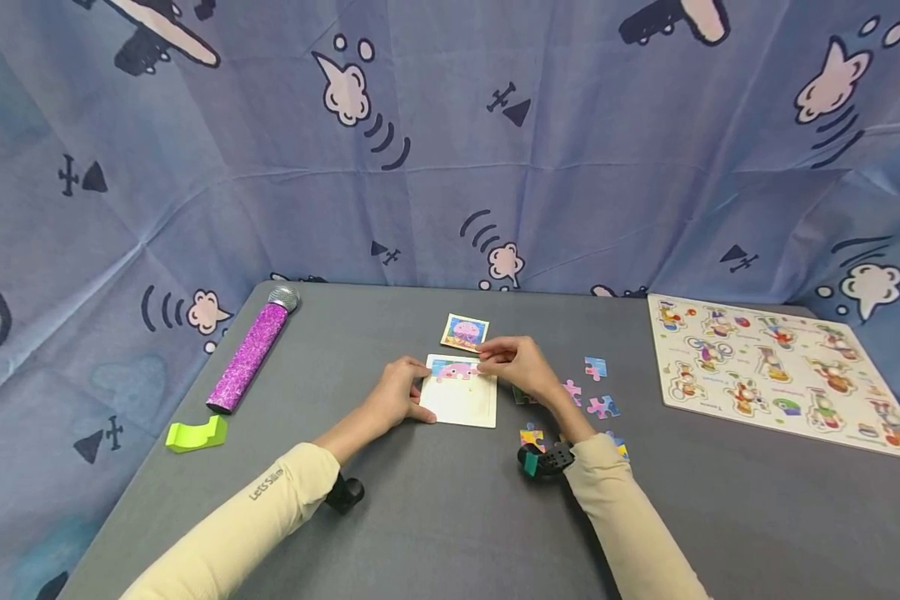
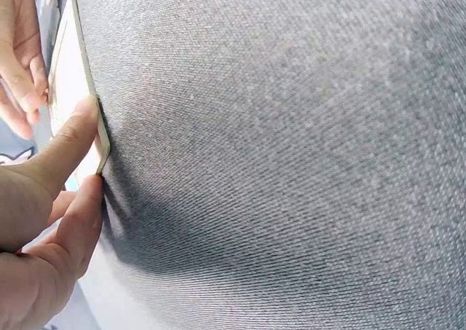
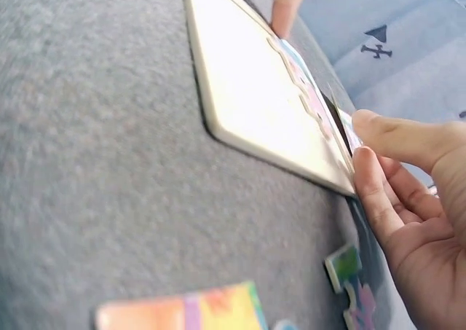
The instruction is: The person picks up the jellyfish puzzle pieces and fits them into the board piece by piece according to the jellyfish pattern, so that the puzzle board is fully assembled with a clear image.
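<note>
A small white puzzle board (image 1: 461,404) lies on the table with a strip of joined pink and blue pieces (image 1: 453,370) along its top. My left hand (image 1: 396,393) holds the board's left side, thumb near the lower edge and fingers at the upper corner. Just behind the board is a small square picture card (image 1: 465,331) with a pink figure. Its near right corner is pinched between the thumb and index finger of my right hand (image 1: 521,364). In the right wrist view the card (image 3: 351,135) looks tilted, partly hidden by the fingertips.
Loose puzzle pieces (image 1: 596,368) lie right of the board, some beneath my right forearm. A large picture board (image 1: 772,367) is at the right. A glittery purple microphone (image 1: 249,357) and a lime-green block (image 1: 195,435) lie at the left. A patterned curtain (image 1: 435,150) hangs behind the table.
</note>
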Action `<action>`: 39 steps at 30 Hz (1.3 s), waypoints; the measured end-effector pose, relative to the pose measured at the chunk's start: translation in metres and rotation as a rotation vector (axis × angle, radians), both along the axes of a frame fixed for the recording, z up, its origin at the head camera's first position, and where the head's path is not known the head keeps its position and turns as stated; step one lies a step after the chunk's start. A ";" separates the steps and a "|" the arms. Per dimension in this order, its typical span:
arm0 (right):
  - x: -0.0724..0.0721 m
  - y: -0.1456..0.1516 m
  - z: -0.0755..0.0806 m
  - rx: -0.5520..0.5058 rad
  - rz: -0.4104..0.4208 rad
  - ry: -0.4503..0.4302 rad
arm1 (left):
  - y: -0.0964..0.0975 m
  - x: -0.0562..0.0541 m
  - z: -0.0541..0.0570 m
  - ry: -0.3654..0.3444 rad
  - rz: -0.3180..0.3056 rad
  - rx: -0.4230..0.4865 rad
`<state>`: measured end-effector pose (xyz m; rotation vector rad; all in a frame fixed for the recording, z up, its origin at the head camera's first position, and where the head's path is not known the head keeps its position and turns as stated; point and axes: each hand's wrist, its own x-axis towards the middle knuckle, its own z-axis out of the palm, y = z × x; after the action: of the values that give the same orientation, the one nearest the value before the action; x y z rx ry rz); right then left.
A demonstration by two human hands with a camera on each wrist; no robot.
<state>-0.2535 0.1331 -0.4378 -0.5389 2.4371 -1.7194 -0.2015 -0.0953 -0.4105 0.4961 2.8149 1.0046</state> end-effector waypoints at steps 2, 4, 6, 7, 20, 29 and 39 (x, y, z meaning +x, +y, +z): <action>-0.001 0.004 -0.002 -0.034 -0.006 -0.017 | 0.000 0.000 0.000 -0.001 0.002 -0.004; -0.001 0.009 -0.002 -0.052 -0.021 -0.036 | 0.000 -0.001 0.000 -0.003 0.007 -0.010; -0.001 0.013 -0.002 -0.061 -0.035 -0.048 | 0.000 -0.001 0.000 -0.009 0.015 -0.008; -0.001 0.015 -0.003 -0.064 -0.040 -0.052 | 0.000 -0.001 0.000 -0.009 0.017 -0.010; 0.001 0.051 0.002 -0.009 -0.104 -0.043 | 0.002 0.000 0.003 -0.042 0.034 -0.023; 0.005 0.073 0.006 0.001 -0.155 -0.054 | 0.003 0.000 0.002 -0.043 0.039 -0.020; 0.009 0.103 0.010 0.013 -0.177 -0.043 | 0.003 -0.001 0.001 -0.023 0.032 -0.015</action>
<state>-0.2446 0.2359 -0.4281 -0.2889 2.5313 -1.7575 -0.2021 -0.0928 -0.4098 0.4364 2.8163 0.9873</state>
